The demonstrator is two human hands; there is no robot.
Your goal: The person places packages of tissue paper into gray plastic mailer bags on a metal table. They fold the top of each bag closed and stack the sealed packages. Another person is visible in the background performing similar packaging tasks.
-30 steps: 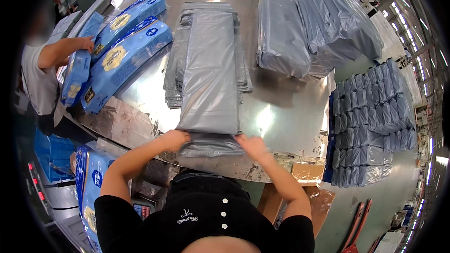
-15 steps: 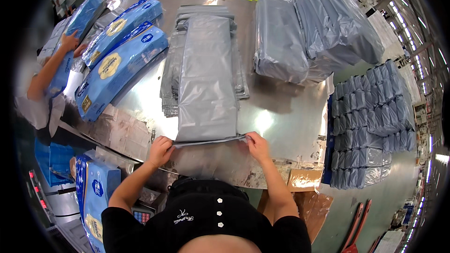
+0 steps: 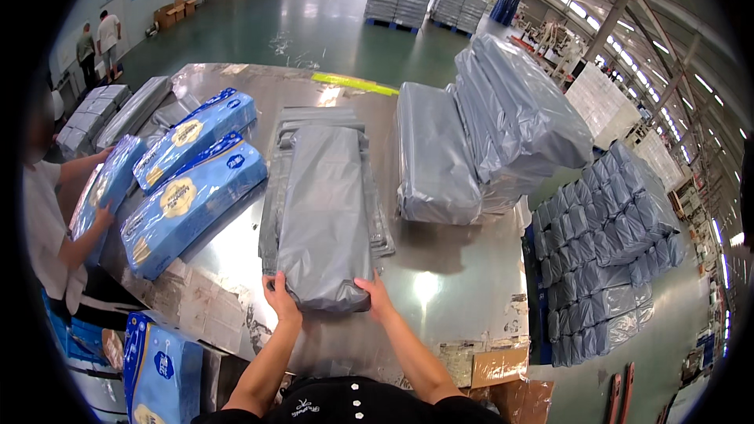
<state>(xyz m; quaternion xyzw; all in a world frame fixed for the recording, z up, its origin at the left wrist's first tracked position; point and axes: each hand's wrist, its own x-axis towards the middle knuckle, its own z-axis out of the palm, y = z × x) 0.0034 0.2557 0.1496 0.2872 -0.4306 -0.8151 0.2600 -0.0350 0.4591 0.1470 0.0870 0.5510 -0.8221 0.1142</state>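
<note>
A long pack wrapped in a grey plastic bag (image 3: 326, 212) lies in front of me, on a pile of flat grey plastic bags (image 3: 271, 212). Its near end is folded down. At that end's left corner, my left hand (image 3: 283, 298) grips the wrapped pack, thumb up along the side. My right hand (image 3: 375, 296) holds the opposite corner, with its thumb on the plastic. The undersides of both hands' grips are partly hidden. What is inside the grey bag does not show.
Blue printed packs (image 3: 196, 204) lie left on the metal table (image 3: 448, 283). Beyond them, a person (image 3: 55, 228) handles another blue pack (image 3: 114, 188). Grey wrapped packs (image 3: 440, 157) are piled at the right. A tall stack of grey bundles (image 3: 605, 243) stands on the floor.
My hands have gone from the bag's flat stretched edge to the two corners of the pack's near end, which is now folded down. The view has tilted up.
</note>
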